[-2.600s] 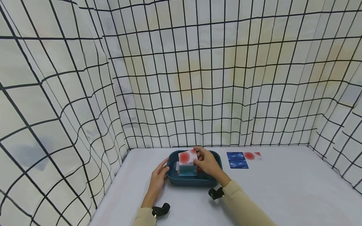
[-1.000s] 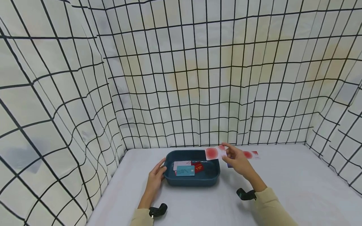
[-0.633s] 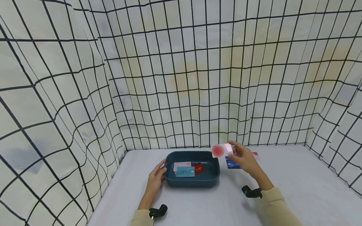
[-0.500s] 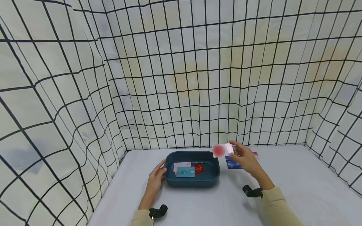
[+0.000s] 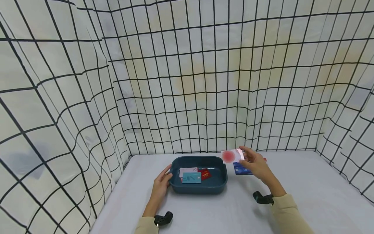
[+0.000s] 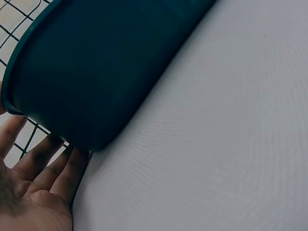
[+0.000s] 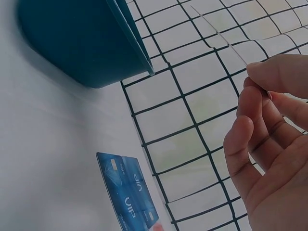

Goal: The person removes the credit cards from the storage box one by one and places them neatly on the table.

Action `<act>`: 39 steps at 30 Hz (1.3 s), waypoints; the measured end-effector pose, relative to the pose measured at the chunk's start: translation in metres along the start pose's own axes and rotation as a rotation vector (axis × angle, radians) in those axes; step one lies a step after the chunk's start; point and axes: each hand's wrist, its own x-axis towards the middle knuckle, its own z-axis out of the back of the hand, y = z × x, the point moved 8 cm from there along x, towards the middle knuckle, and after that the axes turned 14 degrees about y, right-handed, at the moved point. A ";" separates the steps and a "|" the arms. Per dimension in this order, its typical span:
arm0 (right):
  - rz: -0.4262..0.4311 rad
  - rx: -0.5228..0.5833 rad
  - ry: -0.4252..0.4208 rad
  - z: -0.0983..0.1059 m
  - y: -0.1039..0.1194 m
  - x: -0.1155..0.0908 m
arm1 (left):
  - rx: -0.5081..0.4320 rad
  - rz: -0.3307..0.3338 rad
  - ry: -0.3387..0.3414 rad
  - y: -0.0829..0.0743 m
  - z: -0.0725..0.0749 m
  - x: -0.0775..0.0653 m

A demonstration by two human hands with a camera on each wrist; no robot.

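My right hand (image 5: pixel 255 162) pinches a white card with a red circle (image 5: pixel 229 157) by its right edge, above the table beside the container. In the right wrist view the card (image 7: pixel 219 33) shows nearly edge-on between thumb and fingers. My left hand (image 5: pixel 160 183) rests against the left end of a dark teal plastic container (image 5: pixel 198 188), fingers fairly straight along its wall. Inside that container lie a light blue card (image 5: pixel 191 177), a pale card (image 5: pixel 187 170) and a red VIP card (image 5: pixel 206 174), partly overlapping.
Blue VIP cards (image 5: pixel 242 169) lie on the white table right of the container, below my right hand. A red corner of another card (image 5: pixel 265 159) peeks out behind that hand. A white wall with a black grid (image 5: pixel 204 97) stands behind the table.
My right hand has lifted the red-circle card from the container and carried it right, slowing over the last half second. My left hand has stayed at the container.
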 end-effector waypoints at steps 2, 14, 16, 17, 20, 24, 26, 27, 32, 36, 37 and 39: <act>-0.004 -0.007 -0.008 0.002 -0.002 -0.001 | 0.001 0.001 -0.001 0.000 0.000 0.001; 0.007 0.008 -0.025 0.012 0.003 -0.006 | 0.015 0.002 -0.009 0.000 0.000 0.001; 0.007 -0.003 -0.028 0.014 0.002 -0.006 | 0.021 0.002 -0.009 0.000 0.000 0.000; 0.006 -0.009 -0.030 0.016 0.001 -0.007 | 0.024 0.002 -0.011 0.000 0.000 0.000; -0.008 -0.025 -0.043 0.020 -0.002 -0.008 | 0.031 0.004 -0.013 -0.001 0.000 0.000; -0.034 -0.031 -0.052 0.025 -0.009 -0.009 | 0.023 0.012 -0.021 0.001 0.001 0.000; -0.042 -0.030 -0.050 0.027 -0.013 -0.010 | 0.022 0.010 -0.022 0.001 0.000 0.001; -0.045 -0.033 -0.049 0.028 -0.015 -0.010 | 0.017 0.009 -0.023 0.001 0.000 0.001; -0.074 -0.048 -0.060 0.034 -0.024 -0.013 | 0.007 0.008 -0.015 0.002 0.000 0.001; -0.098 -0.054 -0.071 0.040 -0.031 -0.016 | 0.015 0.008 -0.010 0.001 0.001 0.001; -0.103 -0.054 -0.073 0.042 -0.033 -0.017 | 0.012 0.010 -0.011 0.001 0.001 0.001; -0.116 -0.059 -0.078 0.045 -0.037 -0.018 | 0.011 0.012 -0.012 0.001 0.001 0.001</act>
